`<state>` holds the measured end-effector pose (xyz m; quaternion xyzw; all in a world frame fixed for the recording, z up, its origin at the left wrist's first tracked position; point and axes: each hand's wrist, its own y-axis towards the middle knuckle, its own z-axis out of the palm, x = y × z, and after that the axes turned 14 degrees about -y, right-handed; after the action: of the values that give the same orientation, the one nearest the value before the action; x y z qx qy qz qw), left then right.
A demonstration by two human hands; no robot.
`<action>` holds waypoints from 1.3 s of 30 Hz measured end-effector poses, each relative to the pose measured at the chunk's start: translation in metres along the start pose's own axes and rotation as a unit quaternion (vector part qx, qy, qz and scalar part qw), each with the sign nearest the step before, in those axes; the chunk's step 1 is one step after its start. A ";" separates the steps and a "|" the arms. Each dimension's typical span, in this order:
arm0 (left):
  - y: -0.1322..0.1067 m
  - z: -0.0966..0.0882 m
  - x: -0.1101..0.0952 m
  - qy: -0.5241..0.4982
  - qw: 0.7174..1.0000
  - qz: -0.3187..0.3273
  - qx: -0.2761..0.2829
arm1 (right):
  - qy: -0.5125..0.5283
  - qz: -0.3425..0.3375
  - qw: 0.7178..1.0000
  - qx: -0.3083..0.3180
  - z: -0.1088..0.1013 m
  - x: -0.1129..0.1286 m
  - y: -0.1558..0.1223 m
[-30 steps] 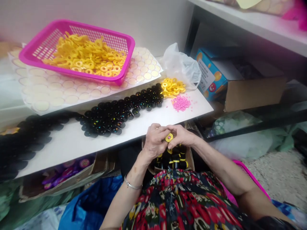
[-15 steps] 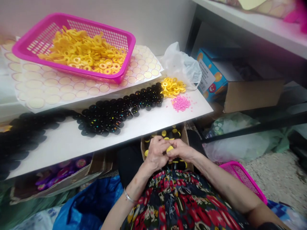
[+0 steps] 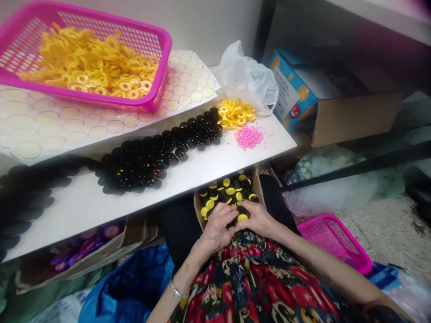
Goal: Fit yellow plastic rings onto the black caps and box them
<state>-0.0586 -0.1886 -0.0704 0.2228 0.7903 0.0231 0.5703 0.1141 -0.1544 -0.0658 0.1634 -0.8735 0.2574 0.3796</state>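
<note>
A cardboard box sits at my lap, holding several small black cylinders with yellow round ends. Over its near edge, my right hand has thumb and fingers bent around one black cylinder with a yellow end. My left hand is close against it from the left, its fingers curled and closed. Whatever lies under those left fingers is hidden. On the white table in front stand many black cylinders, beside yellow ring-shaped pieces and a small heap of pink beads.
A pink basket of yellow rings stands on sheets of round stickers. A clear plastic bag and an open blue carton are at the right. Another pink basket lies on the floor.
My hands have lowered toward my body and spread slightly, uncovering more of the box. The cylinder's yellow end has moved down with my right hand. The view has shifted a little.
</note>
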 end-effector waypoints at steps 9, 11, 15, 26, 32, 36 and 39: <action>0.035 -0.056 0.002 0.087 0.978 0.006 -0.188 | -0.228 -0.135 0.964 0.010 -0.021 0.006 0.024; 0.046 -0.062 -0.001 0.104 0.974 0.022 -0.200 | -0.199 -0.146 0.967 -0.066 -0.043 0.009 0.037; 0.069 -0.064 0.000 0.152 0.963 0.052 -0.216 | -0.251 -0.098 0.919 -0.289 -0.095 0.016 0.080; 0.172 -0.074 0.022 0.390 0.876 -0.051 -0.279 | -0.347 -0.028 0.877 -0.332 -0.135 0.040 0.179; 0.191 -0.070 0.028 0.425 0.873 -0.073 -0.229 | -0.375 -0.137 0.890 -0.222 -0.130 0.050 0.174; 0.187 -0.073 0.029 0.410 0.878 -0.045 -0.242 | -0.408 -0.151 0.878 -0.200 -0.118 0.048 0.175; 0.177 -0.074 0.022 0.366 0.893 -0.015 -0.262 | -0.423 -0.159 0.866 -0.213 -0.112 0.049 0.176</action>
<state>-0.0739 -0.0052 -0.0131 0.0294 0.9115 0.3008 0.2790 0.0626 0.0486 -0.0218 0.3078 -0.9463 -0.0926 0.0356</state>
